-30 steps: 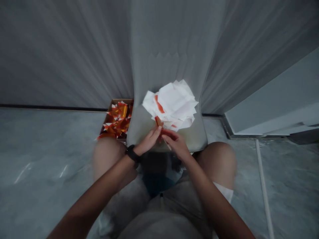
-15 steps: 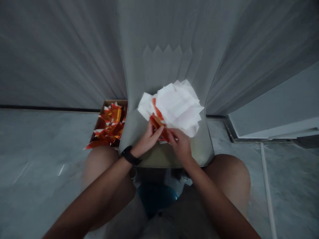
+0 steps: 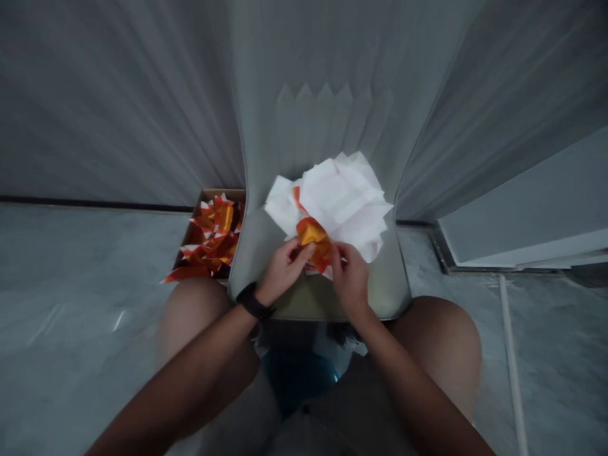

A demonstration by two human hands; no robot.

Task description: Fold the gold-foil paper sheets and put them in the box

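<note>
- Pleated grey curtain [image 3: 118,107] hangs on both sides of your view, and a marble-patterned grey floor [image 3: 80,266] runs beneath it.
- You sit facing a grey padded chair [image 3: 387,285], with your 2 bare knees [image 3: 439,354] to either side of its front edge.
- Your left hand [image 3: 285,272] is clenched on the left part of an orange-gold foil piece [image 3: 311,235], its fingers curled around the folded shape.
- Your right hand [image 3: 349,282] grasps the same piece from the other side, pinching its lower right end, so the 2 hands nearly meet beneath it.
- That foil piece sits above the chair seat, between your hands and in front of the paper, and it overlaps the lower edge of a loose pile of white paper sheets [image 3: 337,202].
- Those sheets lie on the chair, crumpled and overlapping, with a thin orange edge [image 3: 297,197] showing on the left side of the pile.
- A black wristwatch [image 3: 254,302] circles your left wrist.
- Just left of the chair, a cardboard box [image 3: 223,193] sits on the floor, filled with orange, red and white folded pieces [image 3: 211,237]; 1 long red piece pokes over its front corner.
- Below your hands, a dark blue round object [image 3: 299,380] shows between your legs, too dim to identify.
- A thin white strip [image 3: 510,354] runs along the floor at the right.
</note>
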